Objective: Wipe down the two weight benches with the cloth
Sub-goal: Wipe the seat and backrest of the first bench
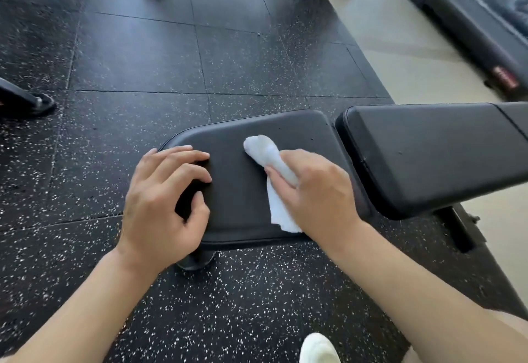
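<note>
The right hand (311,191) grips the white cloth (271,174) — bunched end poking past the fingers onto the bench seat pad (243,134). The left hand (163,197) rests beside it, fingers spread and bent — holding nothing.

Two hands (163,200), one white cloth (268,157), two bench pads (243,140), one white shoe (318,348)

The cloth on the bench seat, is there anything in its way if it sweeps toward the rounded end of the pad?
Yes. The left hand rests on the seat pad at that rounded end, fingers curled on the surface, directly left of the cloth held by the right hand. Nothing else lies on the pad.
</note>
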Motion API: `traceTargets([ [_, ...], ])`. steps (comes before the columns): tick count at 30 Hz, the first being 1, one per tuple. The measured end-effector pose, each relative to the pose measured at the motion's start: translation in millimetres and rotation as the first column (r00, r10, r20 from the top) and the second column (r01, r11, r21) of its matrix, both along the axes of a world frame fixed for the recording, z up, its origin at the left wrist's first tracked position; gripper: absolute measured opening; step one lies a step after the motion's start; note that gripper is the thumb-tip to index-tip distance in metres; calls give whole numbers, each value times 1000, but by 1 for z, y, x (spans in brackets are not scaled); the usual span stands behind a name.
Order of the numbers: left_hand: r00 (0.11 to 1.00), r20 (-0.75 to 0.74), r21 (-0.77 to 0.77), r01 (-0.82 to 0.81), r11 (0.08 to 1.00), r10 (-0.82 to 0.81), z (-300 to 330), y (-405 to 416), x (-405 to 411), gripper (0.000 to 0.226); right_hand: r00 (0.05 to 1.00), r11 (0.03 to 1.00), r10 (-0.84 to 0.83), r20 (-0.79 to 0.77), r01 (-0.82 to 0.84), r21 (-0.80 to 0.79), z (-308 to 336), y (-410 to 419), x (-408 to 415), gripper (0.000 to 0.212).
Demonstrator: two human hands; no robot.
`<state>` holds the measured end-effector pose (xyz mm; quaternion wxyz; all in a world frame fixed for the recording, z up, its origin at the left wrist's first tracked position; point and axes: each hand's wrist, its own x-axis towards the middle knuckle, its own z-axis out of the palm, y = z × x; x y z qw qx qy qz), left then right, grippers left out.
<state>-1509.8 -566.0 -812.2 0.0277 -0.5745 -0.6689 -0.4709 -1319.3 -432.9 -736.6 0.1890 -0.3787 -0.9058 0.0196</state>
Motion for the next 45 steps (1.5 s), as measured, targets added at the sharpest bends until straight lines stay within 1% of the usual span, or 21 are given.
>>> traceTargets([
  [3,1000,9,4,-9,1000,9,0,0,0,21,969,971,238,-69,-235,49,-13,-51,-11,13],
  [5,1000,18,0,-16,1000,16,0,0,1,20,950,951,310,-47,-310,11,-15,-56,-6,22],
  [8,1000,-11,-24,-20,1000,20,5,-2,2,22,989,988,149,15,-150,30,-8,-24,10,21],
  [11,995,-99,-85,-9,996,0,15,0,8,20,998,998,-58,-13,58,-25,-3,5,30,25],
  [13,988,-145,-146,39,988,-60,23,4,18,20,997,998,-63,-46,62,-25,-7,-9,32,24],
  [16,975,-172,-218,100,971,-139,28,7,31,18,989,991,132,-63,-132,-2,-16,-51,28,23],
  [18,974,-165,-229,116,967,-156,30,8,32,11,982,982,187,-40,-186,30,-18,-52,36,24],
  [23,964,-185,-205,149,967,-188,29,6,35,14,990,992,-121,-65,119,-38,-4,-4,76,24],
  [25,966,-191,-187,140,972,-176,28,7,35,14,984,987,-156,-82,153,-46,-2,-7,75,22],
  [27,968,-196,-149,126,981,-154,27,9,34,14,992,997,-67,-106,70,29,1,-29,58,15],
  [28,971,-192,-122,120,985,-142,25,9,33,14,992,997,4,-122,5,74,-1,-43,46,25],
  [29,975,-177,-94,115,989,-131,23,8,32,15,988,992,94,-122,-82,101,-5,-56,39,25],
  [30,981,-156,-69,110,992,-119,21,7,30,16,981,982,173,-91,-164,99,-11,-66,35,14],
  [31,985,-135,-52,104,993,-111,20,6,28,16,977,975,208,-51,-202,96,-14,-72,33,11],
  [32,987,-122,-45,102,994,-107,19,4,27,16,977,973,214,-4,-213,90,-14,-70,34,18],
  [34,986,-124,-50,107,993,-112,18,1,26,16,987,981,163,5,-163,109,-11,-48,42,14],
  [36,983,-143,-71,106,992,-116,19,0,28,16,998,994,-5,-66,12,104,-4,-19,56,10],
  [38,978,-165,-110,107,988,-124,21,1,32,16,983,986,-165,-87,167,16,-2,2,69,20],
  [39,976,-175,-130,108,986,-130,23,2,34,16,979,983,-183,-89,184,2,-5,0,71,25],
  [40,974,-184,-151,108,983,-135,25,4,36,16,982,987,-161,-95,163,11,-10,-10,68,26],
  [45,971,-165,-205,138,969,-173,32,16,48,9,983,984,166,-74,-161,79,-24,-58,48,24],
])
